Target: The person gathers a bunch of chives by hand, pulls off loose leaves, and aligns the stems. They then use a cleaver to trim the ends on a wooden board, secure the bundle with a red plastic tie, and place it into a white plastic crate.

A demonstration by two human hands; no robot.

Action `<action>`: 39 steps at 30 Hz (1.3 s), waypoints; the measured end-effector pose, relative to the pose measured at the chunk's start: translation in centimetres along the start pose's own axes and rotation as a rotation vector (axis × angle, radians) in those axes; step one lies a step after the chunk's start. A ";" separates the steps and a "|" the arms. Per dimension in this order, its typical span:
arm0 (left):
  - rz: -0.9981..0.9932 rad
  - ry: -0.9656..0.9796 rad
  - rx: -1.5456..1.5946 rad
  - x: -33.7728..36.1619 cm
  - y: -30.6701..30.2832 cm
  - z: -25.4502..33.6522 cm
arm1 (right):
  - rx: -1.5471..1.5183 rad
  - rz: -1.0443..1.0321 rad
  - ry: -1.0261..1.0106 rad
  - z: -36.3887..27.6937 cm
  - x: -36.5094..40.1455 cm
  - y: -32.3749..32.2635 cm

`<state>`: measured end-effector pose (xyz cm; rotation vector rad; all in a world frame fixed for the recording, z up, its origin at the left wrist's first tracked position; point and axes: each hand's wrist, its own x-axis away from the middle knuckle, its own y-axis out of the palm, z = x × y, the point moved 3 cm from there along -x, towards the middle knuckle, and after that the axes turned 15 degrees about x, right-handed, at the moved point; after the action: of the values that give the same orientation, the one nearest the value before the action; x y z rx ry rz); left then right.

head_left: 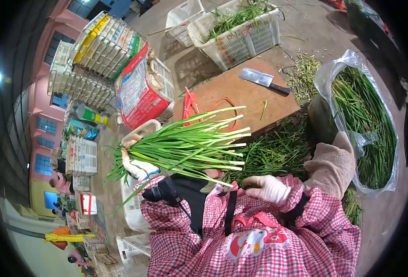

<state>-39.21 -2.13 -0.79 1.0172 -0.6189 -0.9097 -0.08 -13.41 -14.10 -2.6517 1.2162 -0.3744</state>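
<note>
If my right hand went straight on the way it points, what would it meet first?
Probably the pale cut ends of the bunch of long green stalks held by the white-gloved left hand; the white-gloved right hand points at them, though depth is unclear.

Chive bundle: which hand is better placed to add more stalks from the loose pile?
Probably the right hand: it sits at the loose pile, while the left hand is busy gripping the chive bundle.

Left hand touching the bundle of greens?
Touching. Head view: the left hand is closed around the bundle of greens near its leafy end.
</note>
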 end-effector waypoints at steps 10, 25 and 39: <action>-0.132 0.088 -0.139 2.1 0.6 -1.3 | -1.280 0.031 -0.054 -3.8 -5.9 4.3; -0.167 0.182 0.018 4.3 4.7 -3.7 | -1.070 0.145 0.060 -2.5 -4.2 2.5; -0.039 0.024 0.042 2.9 3.9 2.4 | 1.158 -0.410 0.254 0.9 1.2 -6.0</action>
<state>-38.31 -4.75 3.86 1.0800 -0.6021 -0.9205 5.26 -10.38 -13.05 -1.7845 0.2531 -1.0942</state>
